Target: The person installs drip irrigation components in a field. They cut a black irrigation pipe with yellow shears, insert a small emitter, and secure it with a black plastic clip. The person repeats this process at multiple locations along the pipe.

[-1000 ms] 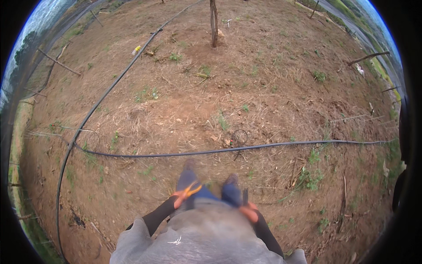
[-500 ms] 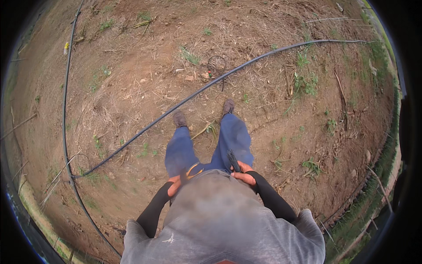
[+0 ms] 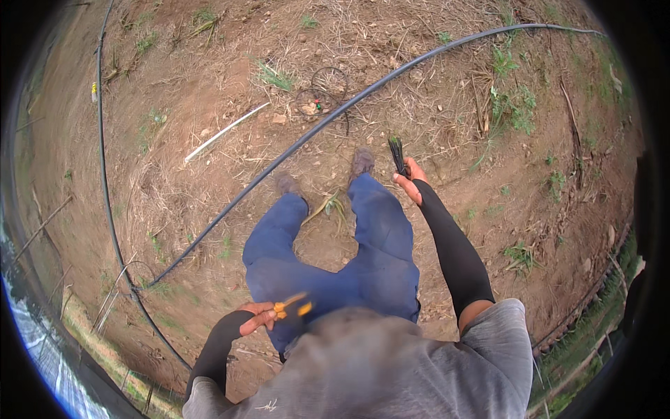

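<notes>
My left hand (image 3: 258, 318), by my left thigh, is closed around a hand tool with orange-yellow handles (image 3: 283, 307). Motion blurs its dark part, so whether it is pliers or shears I cannot tell. Stretched forward beyond my right knee, my right hand (image 3: 412, 180) grips a bundle of thin black strips (image 3: 397, 155), whose ends point away from me. Below that bundle is bare soil, and the long black hose (image 3: 307, 137) runs across the ground just beyond my shoes.
A second black hose (image 3: 105, 160) runs along the left and meets the first one at the lower left. Past my feet lie a coil of thin black tubing (image 3: 329, 82) and a thin white stick-like thing (image 3: 227, 133). Weeds (image 3: 515, 108) and dry straw dot the sloping soil.
My right hand has reached forward from my waist with the black bundle. My left hand has moved out to the left and down with the orange-handled tool. The white stick-like thing now shows on the ground.
</notes>
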`<act>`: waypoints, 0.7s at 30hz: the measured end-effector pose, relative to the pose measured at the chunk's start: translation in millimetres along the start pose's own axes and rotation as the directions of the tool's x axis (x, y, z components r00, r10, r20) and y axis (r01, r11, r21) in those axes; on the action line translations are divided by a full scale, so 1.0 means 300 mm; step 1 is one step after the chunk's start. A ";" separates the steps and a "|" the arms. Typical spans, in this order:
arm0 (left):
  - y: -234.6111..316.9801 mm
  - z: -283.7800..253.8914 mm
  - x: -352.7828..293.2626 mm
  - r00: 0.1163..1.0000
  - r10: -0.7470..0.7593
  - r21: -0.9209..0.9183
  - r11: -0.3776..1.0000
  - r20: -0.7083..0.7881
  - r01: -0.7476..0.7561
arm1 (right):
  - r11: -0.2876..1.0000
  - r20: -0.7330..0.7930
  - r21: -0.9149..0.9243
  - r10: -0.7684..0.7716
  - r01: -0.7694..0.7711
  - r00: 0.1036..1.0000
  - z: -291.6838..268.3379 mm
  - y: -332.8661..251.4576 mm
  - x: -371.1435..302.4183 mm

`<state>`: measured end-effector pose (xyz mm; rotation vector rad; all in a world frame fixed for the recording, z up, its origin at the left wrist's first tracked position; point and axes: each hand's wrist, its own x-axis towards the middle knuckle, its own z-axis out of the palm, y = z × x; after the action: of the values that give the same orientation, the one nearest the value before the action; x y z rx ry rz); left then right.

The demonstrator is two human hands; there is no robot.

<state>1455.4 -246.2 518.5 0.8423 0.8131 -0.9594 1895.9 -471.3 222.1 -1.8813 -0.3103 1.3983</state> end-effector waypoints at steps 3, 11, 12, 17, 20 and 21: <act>0.132 -0.169 0.153 0.975 0.136 0.299 0.951 -0.177 -0.079 | 0.995 0.004 -0.100 -0.019 0.019 1.000 -0.064 0.135 0.241; 0.232 -0.501 1.187 0.885 0.330 0.165 0.943 -0.328 -0.290 | 0.949 -0.077 -0.306 0.054 -0.075 0.996 -0.104 0.451 0.697; 0.242 -0.523 1.290 0.885 0.354 0.106 0.935 -0.302 -0.338 | 0.941 -0.103 -0.330 0.044 -0.076 0.994 -0.105 0.514 0.737; 0.257 -0.682 1.625 0.908 0.328 0.378 0.900 -0.260 -0.217 | 0.874 -0.083 -0.483 0.006 -0.046 0.997 -0.159 0.749 0.931; 0.254 -0.806 1.693 0.909 0.386 0.592 0.773 -0.155 -0.227 | 0.825 -0.031 -0.565 -0.050 0.024 0.998 -0.143 0.791 1.013; 0.252 -0.847 1.725 0.907 0.408 0.658 0.713 -0.109 -0.241 | 0.785 -0.053 -0.617 -0.106 0.051 0.993 -0.150 0.813 1.043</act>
<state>1653.5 -180.3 -24.1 1.6737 0.5053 -0.8133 1994.9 -471.4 -164.6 -2.4079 -0.8843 1.2385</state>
